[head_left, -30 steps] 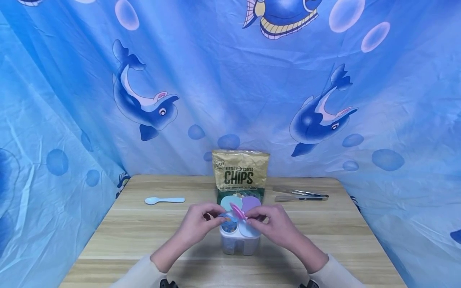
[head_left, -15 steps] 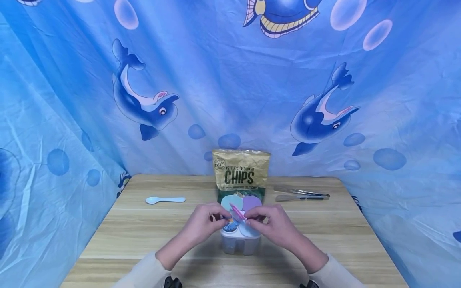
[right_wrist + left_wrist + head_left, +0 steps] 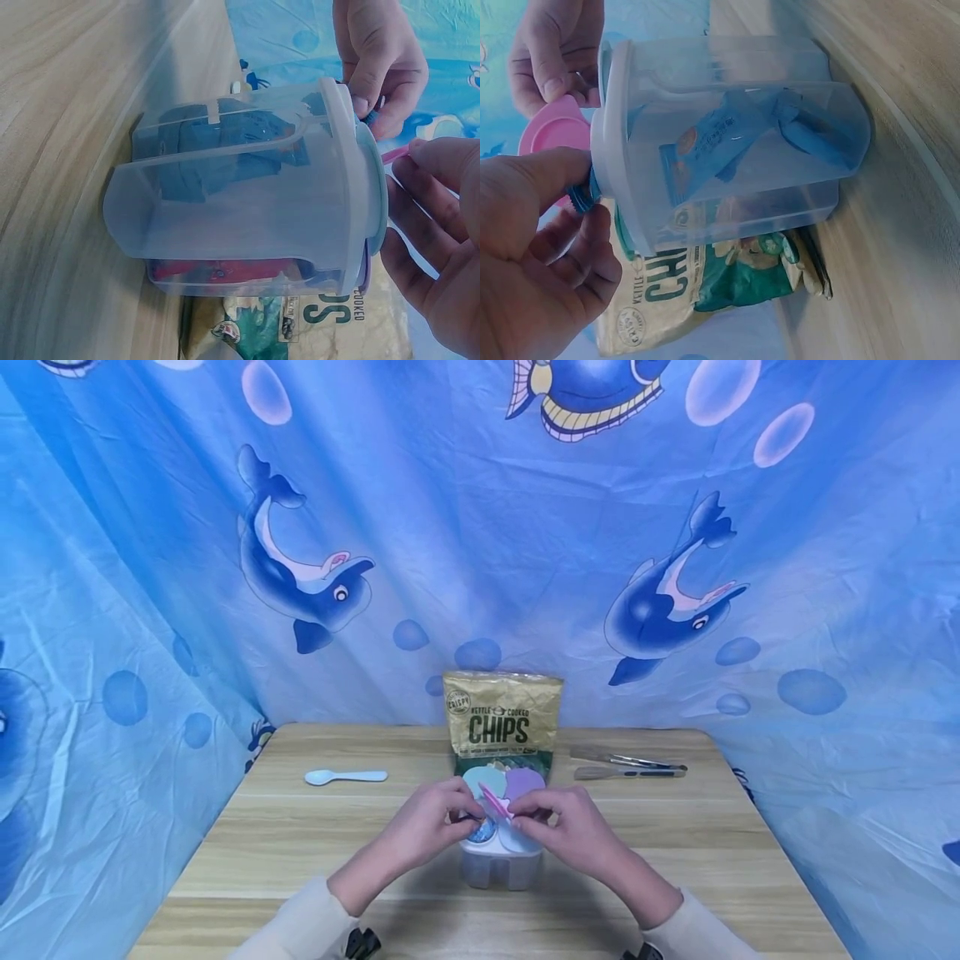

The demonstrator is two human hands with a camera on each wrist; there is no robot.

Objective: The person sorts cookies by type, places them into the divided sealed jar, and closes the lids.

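A clear plastic container with a white top stands mid-table, its round lids coloured pale green, purple and pale blue. My left hand pinches a small blue packet at the open front-left mouth, thumb and fingers close to the rim. The raised pink lid of that mouth is held between thumb and fingers of my right hand. Blue packets lie in the compartment below. Something red shows through another compartment in the right wrist view.
Behind the container stands a gold and green chips bag. A white spoon lies to the left on the wooden table, and metal tongs lie to the right. A blue dolphin-print curtain hangs behind.
My left hand has moved slightly right with the blue packet, which now shows less above the mouth. My right hand and the pink lid stay nearly still.
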